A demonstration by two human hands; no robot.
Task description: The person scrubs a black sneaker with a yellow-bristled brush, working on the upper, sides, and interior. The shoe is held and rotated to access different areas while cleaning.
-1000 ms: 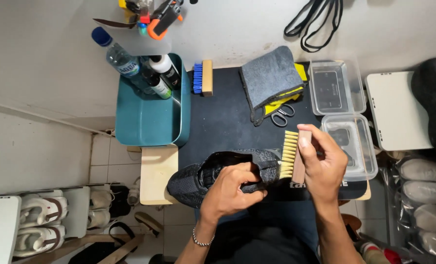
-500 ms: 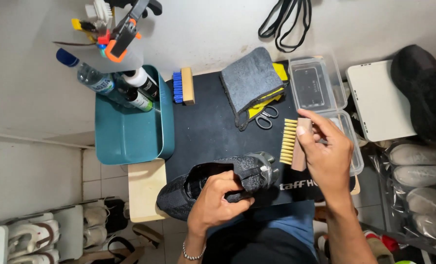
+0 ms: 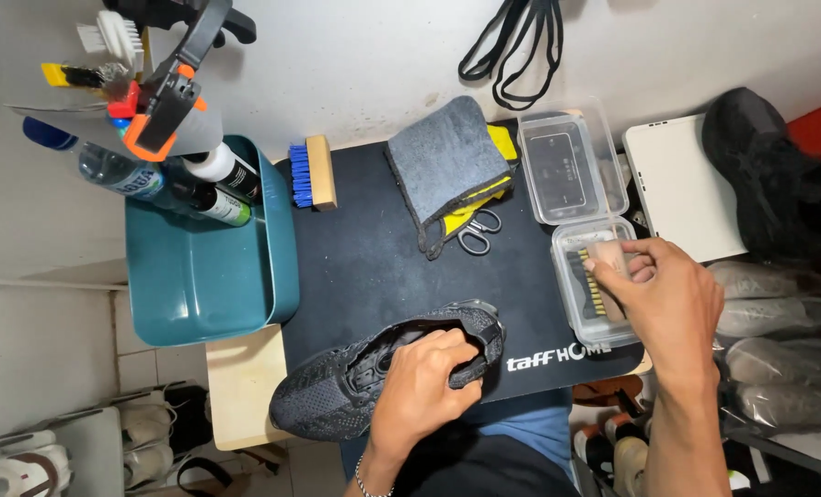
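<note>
A black knit sneaker [image 3: 337,391] lies on its side at the near edge of a black mat [image 3: 383,267]. My left hand [image 3: 424,387] grips it around the heel and collar. My right hand [image 3: 664,299] holds a wooden brush with pale bristles [image 3: 599,276] inside the nearer of two clear plastic tubs [image 3: 581,308], bristles facing left. My fingers cover most of the brush's back.
A second clear tub [image 3: 567,161] sits behind the first. A grey cloth [image 3: 447,161], yellow cloth and scissors [image 3: 473,235] lie on the mat's far side, a blue-bristled brush [image 3: 309,173] at its far left. A teal bin [image 3: 203,271] holds bottles. Shoes crowd the right.
My right hand has carried the brush away from the sneaker's heel and to the right, into the nearer clear tub. My left hand still holds the sneaker.
</note>
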